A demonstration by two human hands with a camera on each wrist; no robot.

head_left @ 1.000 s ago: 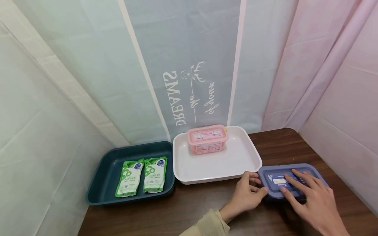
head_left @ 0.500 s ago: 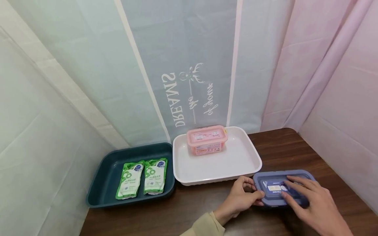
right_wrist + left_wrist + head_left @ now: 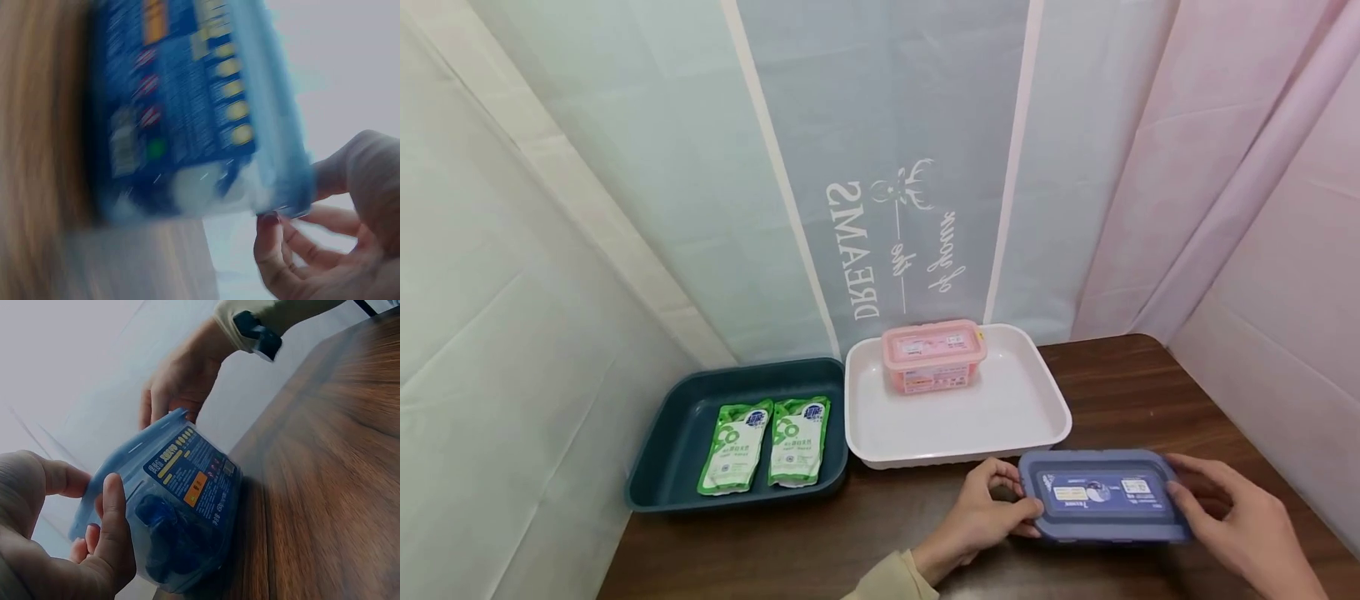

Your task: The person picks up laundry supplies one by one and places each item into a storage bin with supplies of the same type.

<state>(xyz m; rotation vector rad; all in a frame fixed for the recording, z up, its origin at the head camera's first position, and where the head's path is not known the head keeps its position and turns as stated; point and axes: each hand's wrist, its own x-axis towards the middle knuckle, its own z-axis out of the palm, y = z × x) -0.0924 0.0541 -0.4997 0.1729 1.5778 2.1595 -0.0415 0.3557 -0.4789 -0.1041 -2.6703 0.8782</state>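
Note:
A blue lidded plastic box (image 3: 1101,498) with a printed label lies between my hands at the front right, over the table. My left hand (image 3: 981,510) pinches the lid's rim at its left end, thumb on top. At the other end my right hand (image 3: 1240,512) grips the lid's edge between thumb and fingers. In the left wrist view the clear side of the box (image 3: 187,506) shows dark blue contents, low by the tabletop. The right wrist view is blurred, with the box's label (image 3: 181,94) beside the right hand (image 3: 337,225). Whether the box touches the table I cannot tell.
A white tray (image 3: 1022,417) stands just behind the box, holding a pink lidded box (image 3: 934,354). Left of it, a dark green tray (image 3: 681,442) holds two green-and-white pouches (image 3: 735,448). Curtains (image 3: 925,100) enclose the brown table (image 3: 1120,379) behind and at the sides.
The blue box has moved left and toward the person and turned slightly. My right hand has gone from lying across the lid to gripping its right end; my left hand keeps its pinch.

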